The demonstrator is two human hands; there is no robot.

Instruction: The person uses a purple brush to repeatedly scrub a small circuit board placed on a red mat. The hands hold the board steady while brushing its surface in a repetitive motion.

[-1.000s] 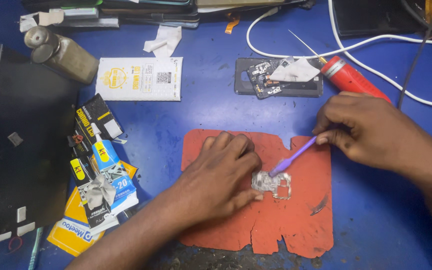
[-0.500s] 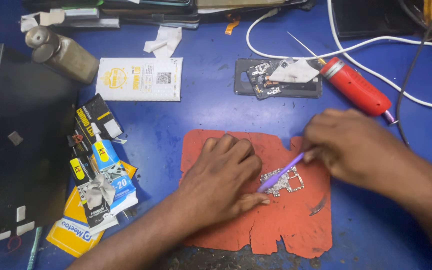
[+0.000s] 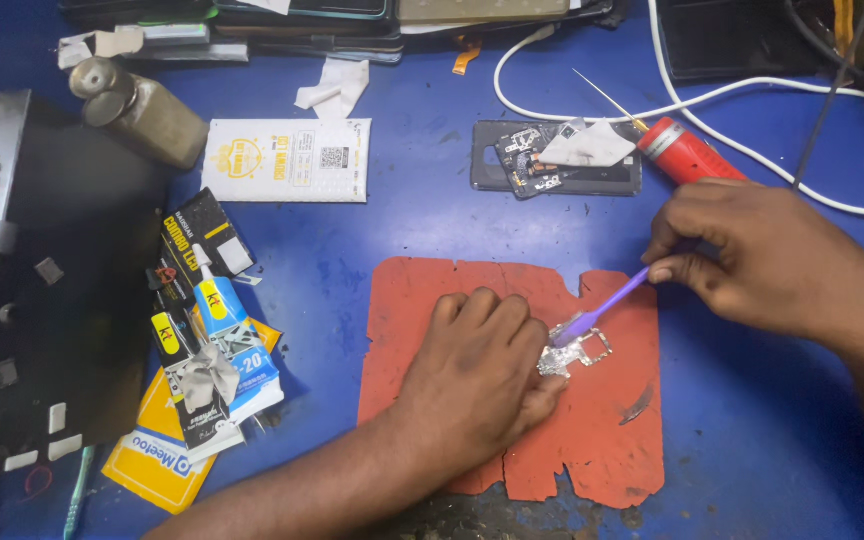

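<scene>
My left hand (image 3: pixel 477 370) lies fingers-down on a worn orange mat (image 3: pixel 422 300) and pins a small silvery metal frame part (image 3: pixel 577 352) against it. My right hand (image 3: pixel 752 255) pinches the handle of a thin purple brush (image 3: pixel 607 305), whose head rests on that metal part. The part lies near the middle right of the mat, partly hidden under my left fingertips.
A red-handled tool (image 3: pixel 687 150) and an opened phone body (image 3: pixel 552 160) lie behind the mat, with white cables (image 3: pixel 572 105) beyond. Glue tubes and small packets (image 3: pixel 207 340) are piled at the left beside a dark tray (image 3: pixel 62 300). A metal bottle (image 3: pixel 137 110) lies far left.
My right hand has shifted slightly while working the purple brush back and forth over the metal part. My left hand has stayed pressed on the mat.
</scene>
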